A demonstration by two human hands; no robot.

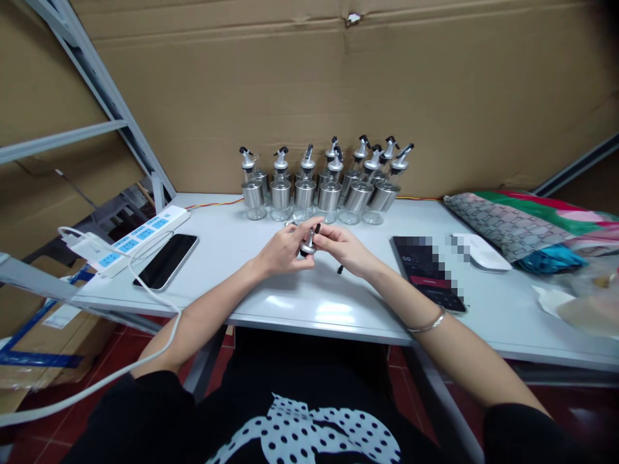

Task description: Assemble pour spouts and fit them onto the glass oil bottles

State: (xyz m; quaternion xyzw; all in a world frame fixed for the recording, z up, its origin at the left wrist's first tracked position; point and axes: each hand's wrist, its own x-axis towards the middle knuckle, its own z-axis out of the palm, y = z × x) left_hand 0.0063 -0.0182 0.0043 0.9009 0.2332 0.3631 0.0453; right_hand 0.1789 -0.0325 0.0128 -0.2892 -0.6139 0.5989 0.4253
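Both hands meet over the middle of the table, just in front of the bottles. My left hand (284,250) is closed around a silver pourer spout (308,245) with a black tip and a black base. From the other side, my right hand (345,248) pinches the same spout near its tip; part of the spout is hidden by fingers. A small black piece (340,269) shows just below my right hand; whether it lies on the table I cannot tell. Behind the hands, several glass bottles (304,193) with steel sleeves stand in rows, many topped with similar spouts.
On the left of the white table (271,303) lie a power strip (140,238) and a phone (167,261); a white cable (167,348) crosses near my left arm. To the right are another phone (425,274), a white object (483,251) and a patterned bag (522,222).
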